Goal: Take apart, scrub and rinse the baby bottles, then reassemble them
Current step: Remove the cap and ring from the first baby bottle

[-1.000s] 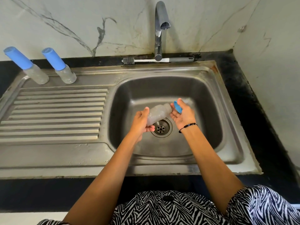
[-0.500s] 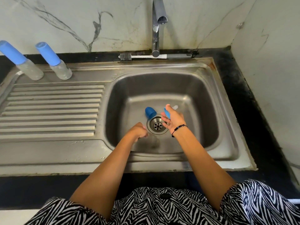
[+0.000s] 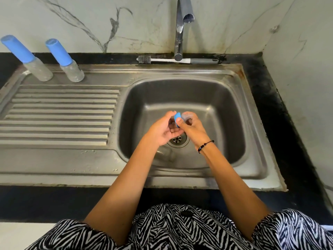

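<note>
Both hands meet over the sink basin (image 3: 221, 112), just above the drain (image 3: 177, 140). My right hand (image 3: 192, 129) grips a blue collar (image 3: 177, 116) with a clear teat (image 3: 187, 116) in it, thumb pressed on the blue part. My left hand (image 3: 161, 129) is cupped palm up beside it, its thumb and fingertip pinching the collar's left edge. A clear bottle body (image 3: 164, 152) lies on the basin floor, partly hidden under my left forearm. The loose blue cap is out of sight.
Two capped bottles (image 3: 38, 70) (image 3: 73, 72) stand at the back of the ribbed drainboard (image 3: 59, 114). A bottle brush (image 3: 178, 60) lies behind the basin under the tap (image 3: 181, 27), which is not running. A wall closes the right side.
The bottle came apart: my left hand laid the body in the basin and a blue cap lay by the drain. Both hands then rose and joined on the collar and teat.
</note>
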### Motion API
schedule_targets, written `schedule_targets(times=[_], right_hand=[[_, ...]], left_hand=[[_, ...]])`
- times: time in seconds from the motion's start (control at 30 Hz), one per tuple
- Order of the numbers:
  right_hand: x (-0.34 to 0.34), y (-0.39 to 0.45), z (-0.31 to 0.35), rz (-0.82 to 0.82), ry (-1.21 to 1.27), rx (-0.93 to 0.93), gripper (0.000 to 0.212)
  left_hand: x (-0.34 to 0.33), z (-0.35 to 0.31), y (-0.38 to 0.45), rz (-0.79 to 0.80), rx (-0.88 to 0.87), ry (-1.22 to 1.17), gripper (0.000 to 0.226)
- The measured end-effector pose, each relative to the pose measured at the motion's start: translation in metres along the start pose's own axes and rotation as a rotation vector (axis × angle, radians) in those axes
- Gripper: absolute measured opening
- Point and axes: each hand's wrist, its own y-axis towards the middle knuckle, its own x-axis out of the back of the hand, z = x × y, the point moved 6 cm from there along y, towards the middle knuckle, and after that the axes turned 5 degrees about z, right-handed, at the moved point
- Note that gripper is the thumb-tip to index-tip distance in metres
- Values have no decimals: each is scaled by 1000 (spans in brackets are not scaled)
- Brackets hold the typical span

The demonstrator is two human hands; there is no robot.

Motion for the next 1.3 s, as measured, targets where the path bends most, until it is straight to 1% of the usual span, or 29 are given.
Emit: schedule_targets(times=[0.07, 0.13, 0.2, 0.27, 0.37, 0.4, 0.47, 0.57, 0.67, 0.8, 0.93, 1.03, 1.1, 1.17, 1.23, 1.3], right_hand=[[9, -2, 9, 19, -49, 15, 20], [18, -2, 19, 14, -135, 56, 24], [17, -3, 29, 26, -175, 89, 19], [15, -5, 37, 11, -221, 127, 9], [18, -12, 58, -38, -389, 241, 20], [19, -15, 66, -40, -439, 267, 20], [19, -20, 79, -30, -507, 291, 14], [15, -26, 94, -57, -632, 350, 10], [7, -29, 101, -70, -700, 415, 5], [-4, -28, 104, -48, -790, 515, 8], [-15, -33, 103, -8, -810, 626, 9], [-14, -33, 99, 8, -820, 648, 10], [-14, -32, 97, 8, -852, 635, 12], [-16, -33, 97, 1, -870, 619, 12], [-14, -34, 98, -50, -792, 568, 11], [-10, -35, 99, -116, -642, 476, 13]], left_hand=[[1, -7, -3, -37, -47, 53, 19], [-1, -10, -7, -57, -69, 133, 24], [-7, -12, -12, -64, -100, 219, 34], [-15, -14, -15, -77, -136, 310, 43], [-24, -17, -23, -96, -161, 401, 42], [-26, -18, -26, -92, -166, 428, 41], [-30, -20, -32, -88, -166, 436, 42], [-35, -22, -39, -101, -163, 392, 44], [-34, -25, -42, -128, -171, 359, 39], [-30, -25, -43, -117, -179, 333, 37], [-28, -26, -46, -110, -178, 322, 39], [-27, -23, -45, -126, -148, 360, 39], [-26, -20, -46, -139, -139, 381, 37], [-26, -19, -46, -132, -148, 347, 37], [-29, -23, -47, -96, -180, 295, 38], [-31, -28, -48, -62, -219, 255, 38]])
